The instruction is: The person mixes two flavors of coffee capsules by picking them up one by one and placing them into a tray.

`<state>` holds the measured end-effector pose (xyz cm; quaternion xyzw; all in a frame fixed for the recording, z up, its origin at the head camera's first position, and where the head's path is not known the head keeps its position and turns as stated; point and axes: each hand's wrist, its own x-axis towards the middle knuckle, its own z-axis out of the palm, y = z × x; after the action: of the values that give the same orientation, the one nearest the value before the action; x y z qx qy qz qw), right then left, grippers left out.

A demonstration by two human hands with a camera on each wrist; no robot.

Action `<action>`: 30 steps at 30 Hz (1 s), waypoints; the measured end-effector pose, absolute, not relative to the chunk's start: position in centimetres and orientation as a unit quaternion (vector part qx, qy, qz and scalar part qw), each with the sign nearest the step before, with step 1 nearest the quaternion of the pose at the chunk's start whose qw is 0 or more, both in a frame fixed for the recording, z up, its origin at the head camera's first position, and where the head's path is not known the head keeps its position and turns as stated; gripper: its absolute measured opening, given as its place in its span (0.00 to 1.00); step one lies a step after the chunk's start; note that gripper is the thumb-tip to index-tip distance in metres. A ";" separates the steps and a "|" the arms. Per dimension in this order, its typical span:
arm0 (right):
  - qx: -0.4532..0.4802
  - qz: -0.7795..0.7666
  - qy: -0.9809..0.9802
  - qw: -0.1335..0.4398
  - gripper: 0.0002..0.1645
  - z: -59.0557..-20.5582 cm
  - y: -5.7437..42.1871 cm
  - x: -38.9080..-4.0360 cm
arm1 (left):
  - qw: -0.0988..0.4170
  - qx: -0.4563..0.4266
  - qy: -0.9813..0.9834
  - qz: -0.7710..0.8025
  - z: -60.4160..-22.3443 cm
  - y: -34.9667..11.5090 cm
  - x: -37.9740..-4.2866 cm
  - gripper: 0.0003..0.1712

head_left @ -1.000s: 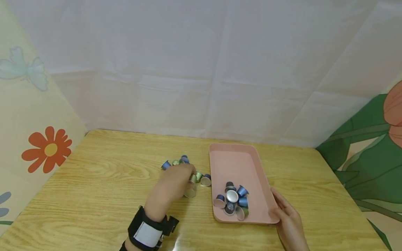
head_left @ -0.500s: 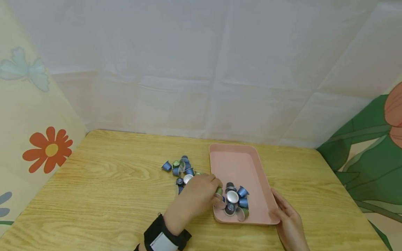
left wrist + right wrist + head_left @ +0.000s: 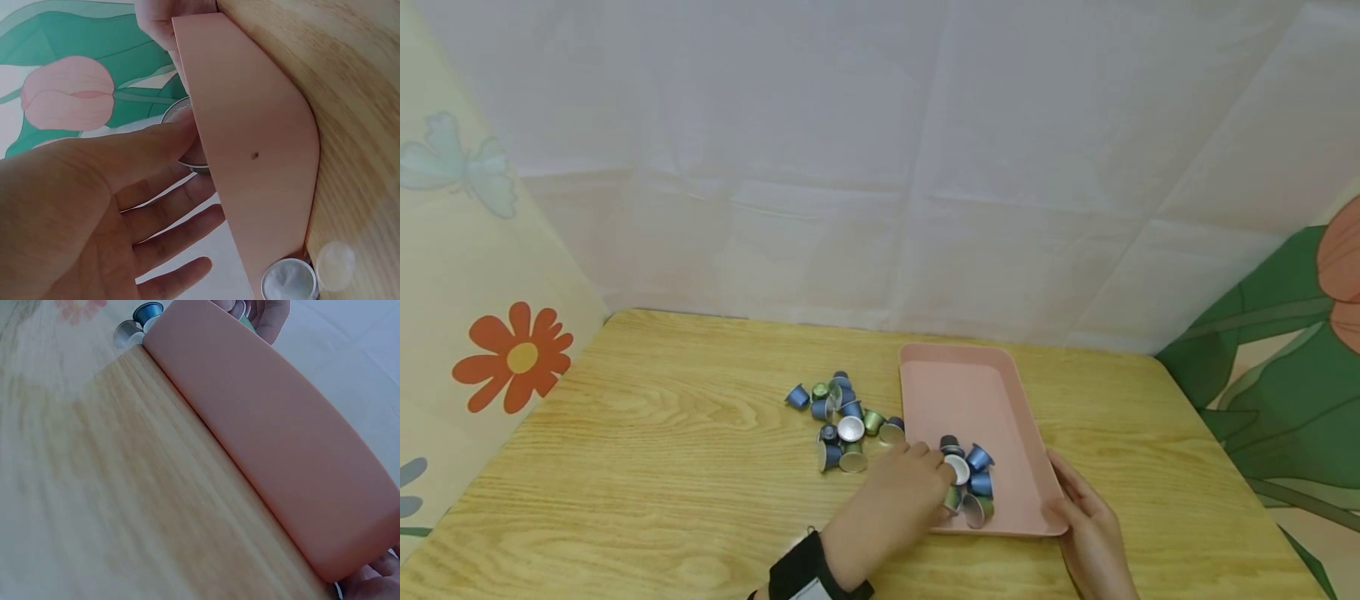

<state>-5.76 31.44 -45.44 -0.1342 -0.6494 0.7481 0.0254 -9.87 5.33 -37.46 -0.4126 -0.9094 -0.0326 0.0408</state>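
Observation:
My left hand (image 3: 898, 496) reaches over the left wall of the pink tray (image 3: 966, 392), low among the coffee capsules at its near end. Between thumb and fingers it pinches a green coffee capsule (image 3: 952, 500); in the left wrist view the capsule's rim (image 3: 167, 112) shows behind the thumb. Around it in the tray lie a silver-lidded capsule (image 3: 957, 471), blue capsules (image 3: 980, 457), a dark one (image 3: 950, 444) and another green one (image 3: 978, 511). At the tray's near right corner my right hand (image 3: 1096, 529) grips the rim, thumb on top.
Left of the tray, several blue, green and dark capsules lie loosely piled on the wooden table (image 3: 685, 467). One pale-lidded capsule (image 3: 892, 430) sits right against the tray's left wall. A white cloth backdrop (image 3: 775, 208) hangs behind the table.
From the loose pile, my left hand has moved right with a green capsule and over the tray wall, leaving the pile in sight. The right hand and tray have stayed put.

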 end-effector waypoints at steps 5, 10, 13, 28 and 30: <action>-0.128 0.753 -0.645 0.026 0.36 -45.4 31.5 -5.7 | 0.051 -0.414 -0.908 -0.034 -37.6 5.5 -9.6 0.18; -0.119 0.757 -0.642 0.028 0.35 -45.4 31.5 -5.7 | 0.061 -0.414 -0.907 -0.042 -37.5 5.4 -9.6 0.14; -0.120 0.759 -0.640 0.030 0.35 -45.4 31.5 -5.7 | 0.062 -0.411 -0.909 -0.047 -37.3 5.2 -9.7 0.12; -0.133 0.750 -0.648 0.023 0.38 -45.6 31.5 -5.8 | 0.070 -0.292 -0.953 0.035 -36.1 3.6 -11.4 0.14; -0.131 0.751 -0.647 0.027 0.38 -45.6 31.5 -5.8 | 0.069 -0.270 -0.960 0.027 -36.4 3.1 -11.9 0.13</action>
<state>-5.84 31.45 -45.60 -0.1310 -0.6465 0.7510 0.0274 -11.95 3.07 -36.37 -0.2698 -0.9600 0.0275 0.0690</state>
